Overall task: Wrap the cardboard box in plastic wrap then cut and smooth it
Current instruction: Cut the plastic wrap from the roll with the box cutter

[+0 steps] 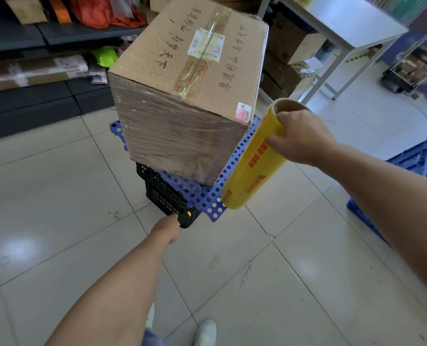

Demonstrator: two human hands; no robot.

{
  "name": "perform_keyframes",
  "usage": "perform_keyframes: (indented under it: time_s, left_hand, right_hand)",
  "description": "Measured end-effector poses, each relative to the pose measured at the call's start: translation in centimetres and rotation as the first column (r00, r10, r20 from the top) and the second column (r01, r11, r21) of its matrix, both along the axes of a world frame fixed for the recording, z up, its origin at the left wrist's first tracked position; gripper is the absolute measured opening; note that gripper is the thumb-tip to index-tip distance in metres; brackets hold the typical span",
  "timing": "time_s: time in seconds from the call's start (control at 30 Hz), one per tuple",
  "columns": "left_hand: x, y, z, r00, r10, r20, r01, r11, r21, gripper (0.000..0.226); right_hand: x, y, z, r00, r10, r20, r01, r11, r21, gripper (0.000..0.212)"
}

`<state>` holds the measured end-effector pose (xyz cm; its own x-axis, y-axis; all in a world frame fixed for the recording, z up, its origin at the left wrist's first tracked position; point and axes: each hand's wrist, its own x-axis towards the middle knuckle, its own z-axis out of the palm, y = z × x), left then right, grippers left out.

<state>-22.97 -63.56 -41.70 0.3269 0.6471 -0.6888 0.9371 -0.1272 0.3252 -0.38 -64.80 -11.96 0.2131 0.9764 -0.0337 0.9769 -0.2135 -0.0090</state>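
Observation:
A large cardboard box (190, 78) with handwritten characters and a taped seam stands on a blue perforated board (207, 196) laid over a black crate (162, 191). Clear plastic wrap covers the box's near side in layered bands. My right hand (300, 138) grips the upper end of a yellow roll of plastic wrap (252, 166), held slanted beside the box's right corner. My left hand (166, 228) is low by the crate's front corner and holds a small black tool with a yellow button (186, 218), partly hidden by the fingers.
Dark shelves (32, 96) with parcels and bags run along the left. A white table (345, 26) with cardboard boxes beneath stands at the back right. A blue crate (407, 171) sits on the tiled floor at the right. My shoes (205, 333) show at the bottom.

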Motion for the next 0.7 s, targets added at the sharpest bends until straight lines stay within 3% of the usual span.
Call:
perform_keyframes:
  time_s: [0.23,0.4,0.57,0.7]
  left_hand:
    - [0.3,0.7,6.8,0.909,0.158,0.386,-0.201,0.977,0.073,0.022]
    - [0.3,0.3,11.3,0.797,0.128,0.59,-0.227,0.969,0.097,0.023]
    - [3.2,0.0,15.6,0.719,0.103,0.687,-0.246,0.963,0.114,0.019]
    - [6.0,-0.2,17.5,0.728,0.083,0.681,-0.266,0.949,0.169,0.01]
  right_hand:
    - [-0.2,0.2,0.1,0.999,-0.007,0.038,0.009,0.999,-0.031,0.014]
    - [0.2,-0.6,0.3,1.0,-0.017,0.016,0.018,0.997,-0.071,0.017]
    - [0.7,-1.1,0.6,1.0,-0.001,0.009,0.002,0.993,-0.115,0.018]
    - [1.1,-1.3,0.7,1.0,-0.001,-0.007,0.0,0.99,-0.138,0.018]
